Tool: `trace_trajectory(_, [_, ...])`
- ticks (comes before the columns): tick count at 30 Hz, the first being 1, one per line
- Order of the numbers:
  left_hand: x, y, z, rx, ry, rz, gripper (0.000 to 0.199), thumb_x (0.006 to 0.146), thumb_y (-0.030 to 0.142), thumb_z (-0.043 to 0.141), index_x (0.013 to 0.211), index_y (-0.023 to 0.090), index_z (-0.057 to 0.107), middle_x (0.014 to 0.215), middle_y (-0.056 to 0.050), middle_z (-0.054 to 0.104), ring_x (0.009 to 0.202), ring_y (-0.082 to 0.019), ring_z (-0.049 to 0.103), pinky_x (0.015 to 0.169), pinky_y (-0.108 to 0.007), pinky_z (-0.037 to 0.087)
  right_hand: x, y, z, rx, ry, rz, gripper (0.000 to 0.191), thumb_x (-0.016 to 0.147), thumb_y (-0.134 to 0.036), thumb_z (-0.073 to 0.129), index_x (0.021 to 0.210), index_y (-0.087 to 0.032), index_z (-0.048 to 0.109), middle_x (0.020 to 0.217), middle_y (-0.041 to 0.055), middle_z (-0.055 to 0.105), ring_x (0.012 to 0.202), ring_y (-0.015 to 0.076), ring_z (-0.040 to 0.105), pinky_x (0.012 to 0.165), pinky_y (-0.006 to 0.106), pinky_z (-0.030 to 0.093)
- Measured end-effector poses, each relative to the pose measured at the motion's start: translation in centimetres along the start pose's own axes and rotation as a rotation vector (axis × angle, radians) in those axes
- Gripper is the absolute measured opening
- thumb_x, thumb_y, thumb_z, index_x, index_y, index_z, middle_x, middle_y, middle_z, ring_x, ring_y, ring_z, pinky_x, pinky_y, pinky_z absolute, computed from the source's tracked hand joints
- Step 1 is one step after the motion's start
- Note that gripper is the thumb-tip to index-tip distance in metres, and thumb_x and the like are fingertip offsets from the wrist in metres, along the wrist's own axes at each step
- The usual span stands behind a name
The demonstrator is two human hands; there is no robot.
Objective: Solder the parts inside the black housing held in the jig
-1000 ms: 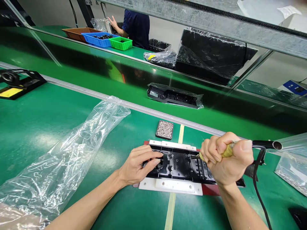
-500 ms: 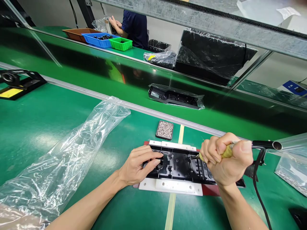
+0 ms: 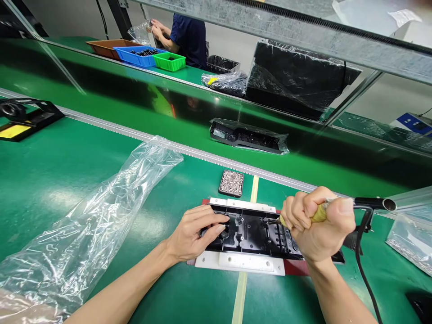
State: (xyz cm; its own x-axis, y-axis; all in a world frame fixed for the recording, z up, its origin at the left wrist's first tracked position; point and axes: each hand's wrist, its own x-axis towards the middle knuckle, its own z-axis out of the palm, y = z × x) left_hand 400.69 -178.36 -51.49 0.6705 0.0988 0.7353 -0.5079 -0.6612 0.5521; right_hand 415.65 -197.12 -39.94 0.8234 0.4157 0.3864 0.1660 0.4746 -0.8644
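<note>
A long black plastic housing [image 3: 249, 231] lies open side up between the white blocks of a fixture [image 3: 248, 263] on the green bench. At its left end, my left hand [image 3: 202, 227] is closed, thumb and forefinger bent down onto the housing. My right hand [image 3: 319, 225] grips the yellow-wrapped handle of a soldering iron [image 3: 319, 215]. The iron points left, its tip at the inside of the housing near the upper middle; whether it touches I cannot tell. Behind the fixture stands a small black tray [image 3: 231, 183] full of tiny metal pieces.
A clear plastic bag [image 3: 111, 207] lies to the left. On the conveyor belt [image 3: 162, 117] rests a bagged black housing [image 3: 248, 136]. A black tube holder [image 3: 374, 204] and cord [image 3: 366, 270] are at right. Across the belt, a person [image 3: 189, 40] works behind coloured bins [image 3: 135, 55].
Almost nothing differs. Both hands and the soldering iron keep their places, while the bagged housing on the belt sits very slightly farther right.
</note>
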Motion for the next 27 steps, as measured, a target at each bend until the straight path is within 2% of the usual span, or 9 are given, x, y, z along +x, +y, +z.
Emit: trace_trajectory(27, [0.28,0.19,-0.02,0.020,0.009,0.002,0.019,0.104,0.015,0.061,0.118,0.014,0.073,0.075,-0.003,0.069,0.066,-0.015,0.057,0.064,-0.029,0.048,0.04,-0.06,0.10,-0.012,-0.059,-0.017,0.059,0.093,-0.063,0.069,0.057,-0.021,0.047,0.042,-0.0061,0.031,0.037,0.0086,0.027,0.035,0.022,0.029])
